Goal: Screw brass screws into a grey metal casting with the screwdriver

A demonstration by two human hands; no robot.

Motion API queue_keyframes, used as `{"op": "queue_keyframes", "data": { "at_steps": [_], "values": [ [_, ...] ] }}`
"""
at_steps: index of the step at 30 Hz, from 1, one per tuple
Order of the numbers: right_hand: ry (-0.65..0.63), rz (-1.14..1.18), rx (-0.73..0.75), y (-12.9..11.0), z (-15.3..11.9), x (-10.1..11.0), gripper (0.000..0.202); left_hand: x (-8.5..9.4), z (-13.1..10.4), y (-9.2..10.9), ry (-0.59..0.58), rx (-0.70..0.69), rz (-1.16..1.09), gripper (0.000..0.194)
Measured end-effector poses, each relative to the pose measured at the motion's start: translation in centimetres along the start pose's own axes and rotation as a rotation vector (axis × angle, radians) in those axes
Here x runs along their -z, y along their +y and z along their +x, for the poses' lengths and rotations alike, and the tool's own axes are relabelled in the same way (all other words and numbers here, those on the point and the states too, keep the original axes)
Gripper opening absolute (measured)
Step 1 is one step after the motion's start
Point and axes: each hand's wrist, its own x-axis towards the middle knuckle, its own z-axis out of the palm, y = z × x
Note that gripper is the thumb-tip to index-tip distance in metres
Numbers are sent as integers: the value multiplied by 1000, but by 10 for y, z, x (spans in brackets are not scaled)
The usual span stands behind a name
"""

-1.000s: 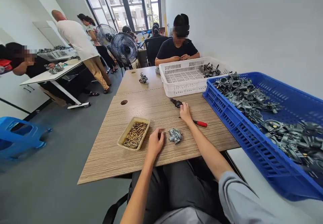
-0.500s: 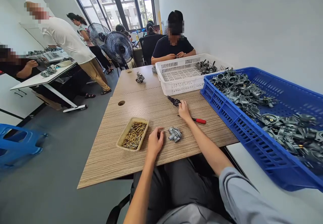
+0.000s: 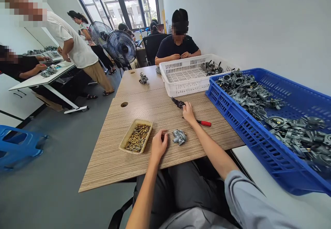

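Though left hand (image 3: 159, 143) flanks carburetor (image 3: 179, 137), gap separates them

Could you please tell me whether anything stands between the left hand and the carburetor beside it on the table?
Nothing visible does: only a narrow strip of tabletop shows between the left hand and the carburetor. The red-handled tool lies beyond the carburetor.

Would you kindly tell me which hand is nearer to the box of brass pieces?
Left. The left hand is just to the right of the box; the right hand is farther right and farther forward, by the watch.
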Motion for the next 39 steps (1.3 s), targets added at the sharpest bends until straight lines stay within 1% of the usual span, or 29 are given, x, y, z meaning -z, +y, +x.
{"op": "queue_keyframes", "data": {
  "at_steps": [5,9,16,19,22,25,28,31,33,35,37,39],
  "values": [
    [5,-3,6,-2,-1,0,21,1,0,0,-12,0,3,24],
    [7,-7,14,-4,-1,1,18,0,0,-2,-10,-2,-1,24],
    [-61,-75,66,-12,-12,1,13,-4,0,1,-20,10,0,24],
    [-89,-110,81,-21,-17,1,19,-5,-1,2,-5,10,-4,24],
    [-49,-144,116,-34,-19,9,31,-7,-1,2,8,8,-12,23],
    [-29,-201,196,-45,-19,30,35,-10,-1,1,8,-5,-19,23],
    [-57,-295,273,-45,-26,64,36,-13,0,-1,6,-16,-27,23],
    [-67,-414,288,-31,-47,107,37,-14,-1,-1,7,-27,-32,23],
    [-88,-485,280,-17,-67,135,41,-15,-1,1,8,-29,-32,24],
    [-99,-552,250,-2,-89,160,49,-14,-2,2,7,-30,-34,25],
    [-120,-603,221,9,-110,179,59,-14,-3,4,10,-29,-42,26],
    [-148,-634,215,17,-126,191,64,-13,-4,6,25,-30,-54,27]
  ]
}}
